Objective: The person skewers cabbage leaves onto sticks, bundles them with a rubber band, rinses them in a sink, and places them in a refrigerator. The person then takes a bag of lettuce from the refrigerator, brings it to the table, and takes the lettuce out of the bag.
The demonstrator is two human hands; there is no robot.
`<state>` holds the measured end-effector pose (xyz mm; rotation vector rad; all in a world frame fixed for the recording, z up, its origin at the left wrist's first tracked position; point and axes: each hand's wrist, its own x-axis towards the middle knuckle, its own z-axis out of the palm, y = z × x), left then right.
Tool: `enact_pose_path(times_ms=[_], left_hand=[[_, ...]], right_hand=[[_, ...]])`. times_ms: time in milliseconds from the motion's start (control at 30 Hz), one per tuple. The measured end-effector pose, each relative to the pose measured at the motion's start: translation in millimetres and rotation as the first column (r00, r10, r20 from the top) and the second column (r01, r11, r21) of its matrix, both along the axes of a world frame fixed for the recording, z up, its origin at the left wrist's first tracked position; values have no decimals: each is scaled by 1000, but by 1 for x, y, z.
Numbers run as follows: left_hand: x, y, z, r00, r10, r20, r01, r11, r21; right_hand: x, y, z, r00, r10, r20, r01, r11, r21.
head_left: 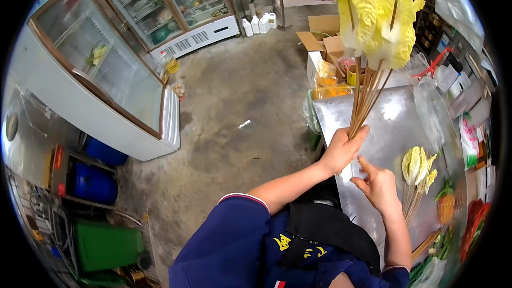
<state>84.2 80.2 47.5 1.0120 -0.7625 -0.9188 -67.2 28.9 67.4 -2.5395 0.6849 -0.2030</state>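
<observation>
My left hand [341, 152] is closed around a bundle of thin wooden skewers [365, 98], held upright over the edge of the metal table. Yellow-green napa cabbage leaves [376, 18] are threaded on the upper ends of the sticks. Just below and to the right, my right hand [380, 184] has its index finger and thumb apart, with nothing visible between them. Its fingertips are close to the lower ends of the skewers. More skewered cabbage leaves [416, 168] lie on the table to the right of my right hand.
The metal table [373, 213] carries green vegetables [434, 250] and red peppers [473, 229] at its right. Cardboard boxes [324, 24] stand beyond it. Glass-door fridges [106, 69] line the left and back. A green bin [106, 245] sits at lower left. A small white scrap [244, 124] lies on the floor.
</observation>
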Motion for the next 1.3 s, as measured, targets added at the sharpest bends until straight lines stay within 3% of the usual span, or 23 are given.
enact_pose_path(times_ms=[100, 133, 267, 367, 400, 433, 500, 533, 567, 633, 700, 767, 800, 833, 867, 900, 933, 967, 1067, 1100, 1167, 1233, 1300], left_hand=[[2, 1, 10, 959, -109, -264, 75, 988, -134], [3, 2, 18, 913, -168, -372, 100, 975, -196], [17, 10, 39, 691, -281, -666, 128, 954, -270], [5, 6, 25, 627, -313, -713, 227, 949, -217], [3, 5, 28, 654, -317, -687, 239, 948, -209], [6, 4, 28, 716, -308, -627, 235, 951, -199], [13, 0, 26, 822, -281, -494, 222, 959, -176], [13, 0, 24, 877, -225, -425, 177, 973, -149], [9, 1, 20, 909, -221, -354, 188, 974, -125], [1, 2, 12, 958, -199, -206, 187, 979, -76], [3, 3, 12, 972, -137, -192, 129, 990, -51], [9, -1, 21, 981, -38, -189, 23, 997, -80], [14, -3, 22, 963, -59, -263, 32, 994, -107], [16, -1, 24, 977, -58, -207, 43, 996, -76], [19, 2, 28, 987, -60, -150, 54, 998, -42], [19, 6, 30, 993, -64, -97, 64, 998, -4], [17, 8, 30, 996, -72, -47, 73, 997, 36], [13, 7, 28, 999, -43, 4, 43, 998, 46], [-5, 2, 20, 998, -1, 65, -5, 996, 85], [-4, 0, 19, 995, -67, -71, 66, 998, -19], [-8, -4, 37, 925, -132, -355, 86, 986, -145], [-1, -6, 45, 820, -257, -511, 99, 943, -317], [2, -10, 43, 739, -282, -612, 115, 948, -298]], right_hand=[[14, 15, 5, 942, 137, 305, -132, 991, -37], [16, 20, 7, 952, 111, 286, -146, 983, 107], [20, -1, -3, 838, 65, 542, 50, 979, -195], [12, 6, 33, 743, 5, 669, -119, 985, 125], [10, 18, 37, 660, -94, 745, -310, 870, 384], [17, 29, 48, 617, -83, 782, -490, 738, 465], [7, 27, 18, 764, -434, 478, -374, 306, 876], [9, 16, -16, 789, -554, 266, -311, 15, 950], [13, 9, -15, 859, -473, 196, -366, -302, 880], [7, 7, -12, 830, -512, 220, -445, -372, 814], [8, 12, 5, 541, -719, 436, -429, 211, 879], [-1, 9, 12, 486, -507, 712, -363, 624, 692], [-8, 1, 14, 558, -243, 793, -441, 723, 532], [-12, -2, 18, 592, 40, 805, -531, 770, 352], [-20, 6, 23, 813, 36, 581, -440, 691, 573], [-14, 14, 40, 976, 130, 178, -210, 792, 574], [-12, 10, 23, 984, 168, 56, -176, 961, 213], [-7, 7, 7, 985, 153, -77, -165, 969, -184], [-2, 3, 10, 982, 113, 148, -94, 987, -132], [2, 7, 12, 955, 131, 266, -99, 986, -132], [2, 11, 8, 978, 61, 201, -46, 996, -81], [2, 2, -11, 900, -15, 436, 73, 990, -117], [3, -24, -4, 777, 116, 619, 110, 943, -315]])
